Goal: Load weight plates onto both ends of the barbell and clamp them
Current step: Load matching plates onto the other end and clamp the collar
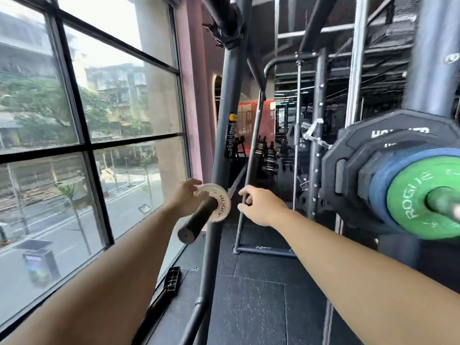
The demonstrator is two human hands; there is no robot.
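Note:
A black barbell sleeve [198, 221] points toward me at centre, its end cap low and near. A small white plate [219, 195] sits on that sleeve, well in from the end. My left hand [185, 196] holds the plate's left rim with thumb and fingers. Just right of the plate, my right hand [257, 205] hovers with fingers spread and loosely curled, holding nothing. No clamp shows on this sleeve.
At right a storage peg holds a green plate [420, 195], a blue plate [379, 192] and black plates [348, 155]. A grey rack upright [224, 135] rises behind the sleeve. A large window [82, 135] fills the left. A black brush-like object [172, 278] lies on the sill.

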